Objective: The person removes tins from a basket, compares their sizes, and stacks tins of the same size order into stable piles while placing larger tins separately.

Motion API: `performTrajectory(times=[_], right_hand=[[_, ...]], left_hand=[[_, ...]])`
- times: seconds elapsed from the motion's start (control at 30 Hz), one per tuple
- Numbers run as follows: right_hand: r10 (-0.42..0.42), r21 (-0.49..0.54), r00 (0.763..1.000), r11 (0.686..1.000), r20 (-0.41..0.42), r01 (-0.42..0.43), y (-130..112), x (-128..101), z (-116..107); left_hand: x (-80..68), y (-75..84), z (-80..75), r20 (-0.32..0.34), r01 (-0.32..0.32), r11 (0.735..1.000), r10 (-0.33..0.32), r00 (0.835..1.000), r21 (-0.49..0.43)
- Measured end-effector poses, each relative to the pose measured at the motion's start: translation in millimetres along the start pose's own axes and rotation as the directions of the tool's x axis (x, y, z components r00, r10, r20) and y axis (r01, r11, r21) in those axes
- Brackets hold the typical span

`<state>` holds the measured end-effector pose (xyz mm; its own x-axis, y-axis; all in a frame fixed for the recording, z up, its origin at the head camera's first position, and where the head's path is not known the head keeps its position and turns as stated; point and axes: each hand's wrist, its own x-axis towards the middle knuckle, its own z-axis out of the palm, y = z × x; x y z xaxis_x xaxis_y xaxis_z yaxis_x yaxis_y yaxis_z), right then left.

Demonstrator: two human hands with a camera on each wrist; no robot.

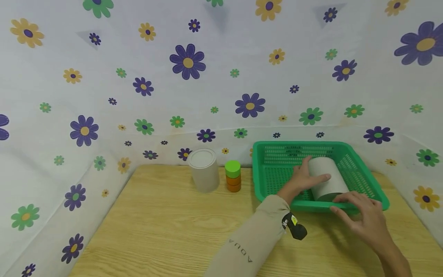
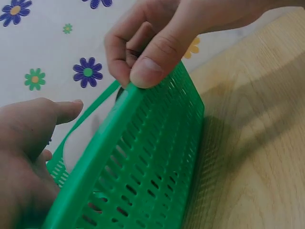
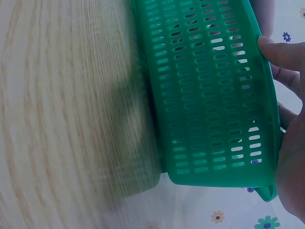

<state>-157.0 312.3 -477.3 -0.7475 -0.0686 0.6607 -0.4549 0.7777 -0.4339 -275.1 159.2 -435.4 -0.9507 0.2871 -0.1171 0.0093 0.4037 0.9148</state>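
hands on can, basket rim

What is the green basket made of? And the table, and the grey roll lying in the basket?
The green basket looks like moulded plastic: smooth, slightly glossy, with even rows of slots. The table shows pale wood grain, though it may be laminate. The grey roll that the left hand holds looks matt, perhaps cardboard or paper; hard to tell.
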Motion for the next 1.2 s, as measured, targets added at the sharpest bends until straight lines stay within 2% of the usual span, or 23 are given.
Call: performTrajectory(times=[0.2, 0.4, 0.5, 0.63, 0.73, 1.0, 1.2], right_hand=[[-0.003, 0.002, 1.0, 1.0, -0.002, 0.003, -3, -1, 0], [0.009, -0.002, 1.0, 1.0, -0.005, -0.009, -6, -2, 0], [0.008, 0.004, 1.0, 1.0, -0.007, -0.008, -7, -2, 0], [0.005, 0.01, 1.0, 1.0, -0.007, -0.005, -7, -1, 0], [0.005, 0.004, 1.0, 1.0, -0.003, -0.005, -6, 0, 1], [0.0, -0.006, 1.0, 1.0, 0.006, 0.0, -4, 3, 0], [0.006, -0.007, 1.0, 1.0, 0.006, -0.006, -1, 4, -3]], left_hand=[[8.8, 3.8, 8.4, 0.02, 0.046, 0.998, -0.047, 0.999, 0.039], [20.2, 6.6, 13.2, 0.081, 0.083, 0.995, -0.087, 0.993, 0.047], [29.1, 4.6, 18.7, 0.121, 0.135, 0.991, -0.136, 0.983, 0.018], [40.3, 1.7, 27.1, 0.138, 0.222, 0.973, -0.211, 0.968, -0.068], [44.5, 2.3, 32.4, 0.129, 0.249, 0.962, -0.234, 0.964, -0.113], [41.5, 9.2, 39.6, 0.063, 0.279, 0.952, -0.273, 0.96, -0.123], [53.3, 10.4, 51.3, 0.07, 0.3, 0.949, -0.294, 0.953, -0.096]])
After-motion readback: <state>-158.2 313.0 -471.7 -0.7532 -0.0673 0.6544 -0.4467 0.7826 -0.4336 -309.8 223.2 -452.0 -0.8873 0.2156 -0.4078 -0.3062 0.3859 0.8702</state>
